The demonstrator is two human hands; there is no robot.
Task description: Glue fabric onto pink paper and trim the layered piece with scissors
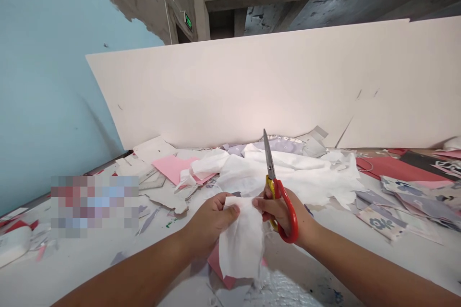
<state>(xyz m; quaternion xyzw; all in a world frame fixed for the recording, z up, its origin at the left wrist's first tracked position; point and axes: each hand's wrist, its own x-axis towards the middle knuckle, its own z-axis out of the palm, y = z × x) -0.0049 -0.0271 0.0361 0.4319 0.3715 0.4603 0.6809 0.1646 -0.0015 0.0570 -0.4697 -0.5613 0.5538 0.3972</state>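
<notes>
My left hand [211,223] pinches the upper edge of a limp white cloth piece [241,244] between thumb and fingers. My right hand [284,216] grips a pair of scissors [274,183] with red and yellow handles, the steel blades pointing up and away. The fingertips of my right hand also touch the cloth's upper right corner. The blades are closed and stand above the cloth, not cutting it. A pink sheet [219,266] lies partly hidden beneath the cloth.
A heap of white cloth scraps [284,172] and pink paper [173,169] lies beyond my hands. Patterned paper offcuts [382,218] and red and black sheets [399,168] lie at right. A large white board [245,91] leans behind the table, beside a blue wall.
</notes>
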